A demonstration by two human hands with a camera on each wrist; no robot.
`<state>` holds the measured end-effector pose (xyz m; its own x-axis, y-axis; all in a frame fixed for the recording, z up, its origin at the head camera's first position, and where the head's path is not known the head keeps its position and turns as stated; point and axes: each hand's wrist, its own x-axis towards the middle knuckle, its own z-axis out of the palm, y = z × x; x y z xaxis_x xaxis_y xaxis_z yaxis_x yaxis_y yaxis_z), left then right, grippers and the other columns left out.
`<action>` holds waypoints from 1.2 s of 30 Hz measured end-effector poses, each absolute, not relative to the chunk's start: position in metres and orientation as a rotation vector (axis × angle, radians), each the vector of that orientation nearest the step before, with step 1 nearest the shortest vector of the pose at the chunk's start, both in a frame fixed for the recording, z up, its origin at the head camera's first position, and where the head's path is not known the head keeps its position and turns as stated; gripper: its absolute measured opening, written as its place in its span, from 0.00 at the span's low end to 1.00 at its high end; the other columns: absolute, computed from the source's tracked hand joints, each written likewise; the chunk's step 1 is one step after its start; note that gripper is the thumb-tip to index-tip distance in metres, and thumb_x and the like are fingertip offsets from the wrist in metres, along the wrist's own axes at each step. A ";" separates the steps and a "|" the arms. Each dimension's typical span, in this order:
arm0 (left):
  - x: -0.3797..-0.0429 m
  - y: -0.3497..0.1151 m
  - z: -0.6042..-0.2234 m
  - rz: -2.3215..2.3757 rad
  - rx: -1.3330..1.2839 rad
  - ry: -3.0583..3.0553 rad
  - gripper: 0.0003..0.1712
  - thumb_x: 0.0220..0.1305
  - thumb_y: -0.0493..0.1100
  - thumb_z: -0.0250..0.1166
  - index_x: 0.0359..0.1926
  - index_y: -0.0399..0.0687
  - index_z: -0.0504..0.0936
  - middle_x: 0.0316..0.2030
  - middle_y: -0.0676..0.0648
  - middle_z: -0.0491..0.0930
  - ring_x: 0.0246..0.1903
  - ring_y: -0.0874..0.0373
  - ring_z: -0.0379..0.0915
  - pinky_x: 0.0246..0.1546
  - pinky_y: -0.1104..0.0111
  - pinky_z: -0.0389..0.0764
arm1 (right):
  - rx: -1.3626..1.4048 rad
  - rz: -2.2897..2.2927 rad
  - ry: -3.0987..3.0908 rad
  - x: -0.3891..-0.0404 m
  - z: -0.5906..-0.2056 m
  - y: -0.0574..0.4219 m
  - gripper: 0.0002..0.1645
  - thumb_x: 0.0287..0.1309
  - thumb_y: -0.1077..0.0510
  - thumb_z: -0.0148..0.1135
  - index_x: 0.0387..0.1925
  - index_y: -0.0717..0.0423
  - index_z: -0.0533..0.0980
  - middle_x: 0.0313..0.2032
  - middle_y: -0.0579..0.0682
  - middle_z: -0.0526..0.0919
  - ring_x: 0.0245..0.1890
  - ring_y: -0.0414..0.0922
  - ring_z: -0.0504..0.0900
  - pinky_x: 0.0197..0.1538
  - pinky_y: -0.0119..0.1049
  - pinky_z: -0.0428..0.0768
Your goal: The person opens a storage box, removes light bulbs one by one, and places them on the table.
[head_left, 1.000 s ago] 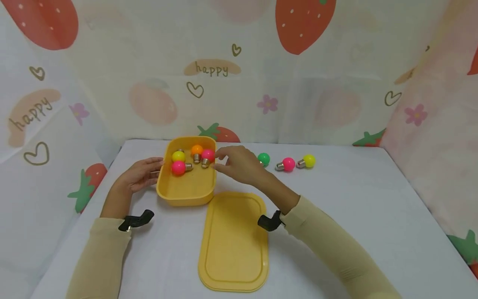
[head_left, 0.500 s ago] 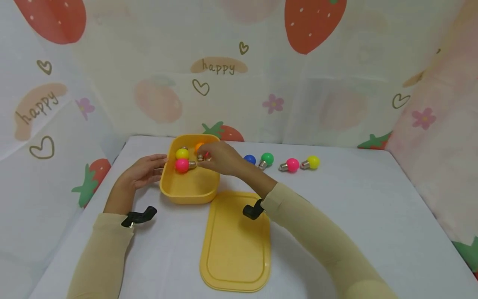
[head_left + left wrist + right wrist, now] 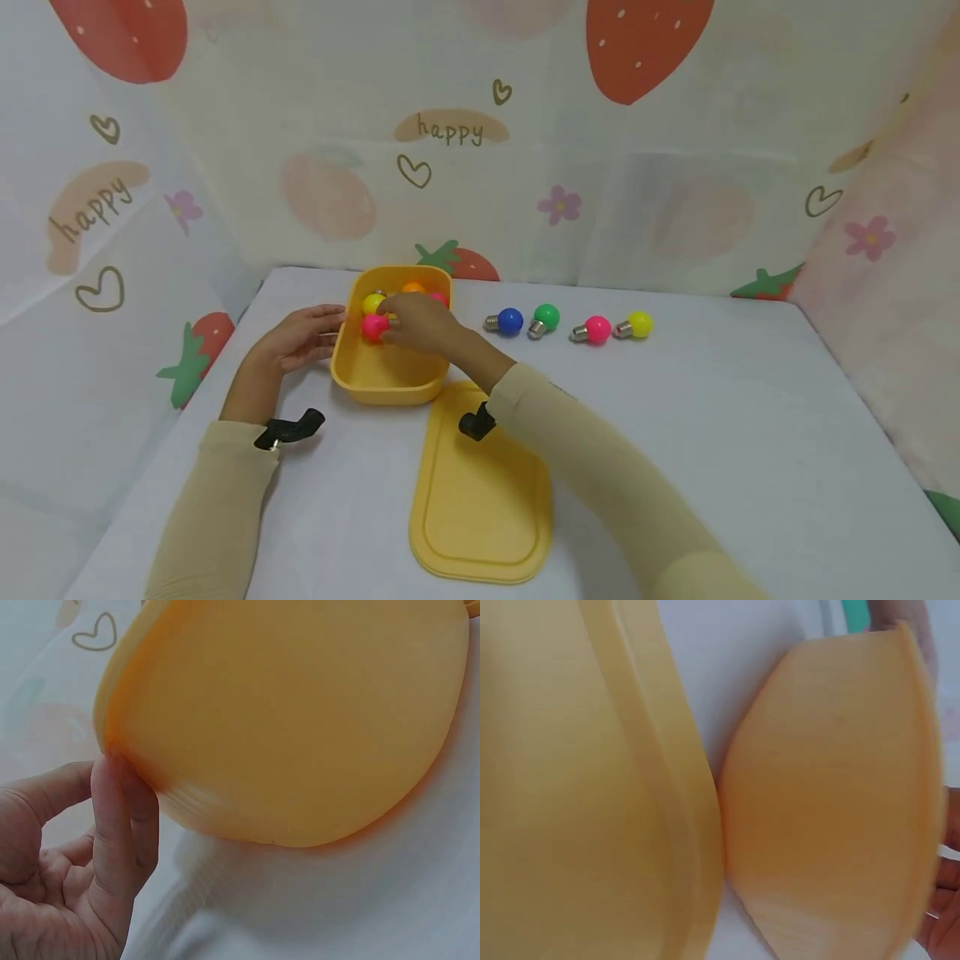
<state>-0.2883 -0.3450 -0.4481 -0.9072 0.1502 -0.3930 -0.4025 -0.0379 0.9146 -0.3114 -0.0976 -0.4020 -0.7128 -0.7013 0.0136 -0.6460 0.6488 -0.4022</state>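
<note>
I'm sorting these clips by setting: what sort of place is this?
Probably a small booth set up for filming tabletop work, though the wider room is out of view. Patterned sheets rise behind and on both sides of a white-covered table, which holds a yellow box and coloured bulbs.

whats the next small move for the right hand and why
Probably have the right hand pinch the nearer pink bulb in the yellow box and lift it out: that hand is at the bulb, the left hand touches the box's side, and the blue bulb and three others lie on the table.
</note>
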 end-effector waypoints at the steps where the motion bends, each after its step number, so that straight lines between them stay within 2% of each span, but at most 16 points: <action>1: -0.288 -0.345 -0.449 2.005 -0.266 1.865 0.24 0.75 0.47 0.60 0.66 0.45 0.67 0.42 0.52 0.83 0.37 0.59 0.80 0.43 0.71 0.85 | -1.124 -0.564 2.725 -0.312 -0.404 -0.100 0.26 0.66 0.49 0.68 0.62 0.53 0.78 0.59 0.46 0.82 0.59 0.43 0.78 0.65 0.34 0.74; 4: -0.288 -0.345 -0.449 2.002 -0.270 1.874 0.24 0.76 0.47 0.60 0.66 0.45 0.67 0.42 0.52 0.83 0.37 0.59 0.81 0.43 0.71 0.85 | -1.175 -0.533 2.726 -0.315 -0.410 -0.105 0.26 0.66 0.50 0.68 0.62 0.54 0.78 0.57 0.47 0.83 0.56 0.43 0.79 0.63 0.32 0.75; 9: -0.291 -0.344 -0.449 1.986 -0.254 1.892 0.29 0.75 0.48 0.60 0.71 0.42 0.64 0.44 0.52 0.82 0.39 0.59 0.80 0.44 0.71 0.85 | -1.211 -0.492 2.726 -0.317 -0.412 -0.105 0.24 0.66 0.51 0.67 0.61 0.55 0.78 0.54 0.47 0.83 0.53 0.43 0.78 0.63 0.33 0.74; 17: -0.292 -0.343 -0.449 1.966 -0.255 1.924 0.32 0.75 0.48 0.61 0.72 0.41 0.63 0.45 0.52 0.81 0.39 0.58 0.78 0.45 0.70 0.85 | -1.167 -0.420 2.740 -0.318 -0.417 -0.111 0.22 0.65 0.51 0.68 0.58 0.51 0.77 0.48 0.44 0.82 0.48 0.42 0.77 0.58 0.32 0.77; 24: -0.288 -0.346 -0.452 1.991 -0.267 1.913 0.28 0.74 0.47 0.62 0.69 0.42 0.66 0.43 0.53 0.82 0.39 0.58 0.80 0.44 0.69 0.86 | -1.107 -0.359 2.710 -0.309 -0.421 -0.119 0.20 0.67 0.50 0.66 0.57 0.44 0.75 0.42 0.40 0.81 0.45 0.40 0.77 0.54 0.32 0.79; 31: -0.288 -0.345 -0.451 2.002 -0.273 1.908 0.24 0.75 0.47 0.61 0.65 0.45 0.69 0.44 0.52 0.82 0.39 0.58 0.80 0.44 0.69 0.86 | -1.179 -0.338 2.704 -0.299 -0.419 -0.122 0.22 0.65 0.50 0.68 0.59 0.47 0.77 0.47 0.42 0.83 0.46 0.40 0.78 0.56 0.34 0.79; 36: -0.289 -0.346 -0.451 2.023 -0.261 1.873 0.18 0.76 0.45 0.60 0.61 0.47 0.71 0.43 0.52 0.82 0.39 0.58 0.79 0.43 0.69 0.86 | -1.196 -0.324 2.719 -0.294 -0.419 -0.123 0.21 0.62 0.44 0.70 0.52 0.47 0.78 0.41 0.41 0.82 0.42 0.39 0.77 0.48 0.30 0.78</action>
